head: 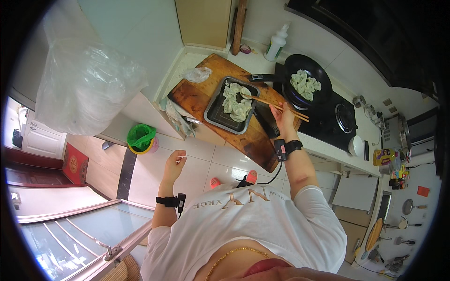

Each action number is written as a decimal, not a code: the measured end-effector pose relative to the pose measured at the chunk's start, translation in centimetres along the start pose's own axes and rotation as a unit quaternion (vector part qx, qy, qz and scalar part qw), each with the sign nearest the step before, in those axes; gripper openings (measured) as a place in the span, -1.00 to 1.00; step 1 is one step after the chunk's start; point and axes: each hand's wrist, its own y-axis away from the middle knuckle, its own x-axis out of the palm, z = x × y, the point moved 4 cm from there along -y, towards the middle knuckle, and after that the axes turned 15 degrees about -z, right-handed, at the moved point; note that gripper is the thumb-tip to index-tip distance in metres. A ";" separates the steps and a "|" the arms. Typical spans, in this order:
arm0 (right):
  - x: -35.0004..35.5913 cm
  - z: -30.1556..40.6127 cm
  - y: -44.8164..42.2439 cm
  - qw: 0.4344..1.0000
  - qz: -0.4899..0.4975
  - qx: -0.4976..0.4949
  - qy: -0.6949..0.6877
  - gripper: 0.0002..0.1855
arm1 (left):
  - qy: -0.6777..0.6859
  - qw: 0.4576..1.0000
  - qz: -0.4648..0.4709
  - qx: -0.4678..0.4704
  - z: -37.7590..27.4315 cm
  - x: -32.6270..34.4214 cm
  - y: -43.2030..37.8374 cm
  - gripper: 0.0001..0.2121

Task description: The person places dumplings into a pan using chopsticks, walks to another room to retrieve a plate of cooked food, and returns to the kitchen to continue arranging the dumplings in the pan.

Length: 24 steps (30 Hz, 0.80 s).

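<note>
My right hand point(283, 116) grips a pair of wooden chopsticks point(262, 100). Their tips touch a dumpling point(245, 92) at the upper right of a rectangular dark metal tray point(215, 118); I cannot tell whether they pinch it. More pale green dumplings point(233, 104) lie clustered in that tray, which rests on a wooden cutting board point(191, 95). To the right, a black frying pan point(326, 81) on the stove holds several dumplings point(305, 85). My left hand point(175, 165) hangs in the air over the floor, loosely curved, with nothing visible in it.
A crumpled plastic bag point(198, 74) lies on the board's far left. The pan handle point(262, 77) points toward the tray. A spray bottle point(276, 43) stands behind the pan, and a white bowl point(355, 145) sits right of the stove's second burner point(345, 117). A lined bin point(141, 137) is on the floor.
</note>
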 end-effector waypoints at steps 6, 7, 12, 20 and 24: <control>2.4 0.1 2.8 0.989 0.064 -0.077 0.108 -0.63 | 0.000 1.000 0.006 0.003 0.0 0.1 0.0 -0.78; 3.2 0.0 3.7 0.981 0.079 -0.112 0.139 -0.60 | 0.006 1.000 -0.002 0.009 0.0 0.1 0.0 -0.78; 4.7 -2.0 4.9 0.955 0.099 -0.194 0.201 -0.63 | 0.009 1.000 -0.007 0.020 -0.3 0.2 -0.2 -0.77; 2.3 -1.4 2.8 0.991 -0.002 -0.119 0.063 -0.61 | -0.008 1.000 -0.006 0.028 0.1 0.0 -0.3 -0.77; 0.0 -1.1 0.8 0.999 0.000 0.010 -0.035 -0.62 | -0.005 0.999 0.004 0.031 0.2 0.0 -0.1 -0.78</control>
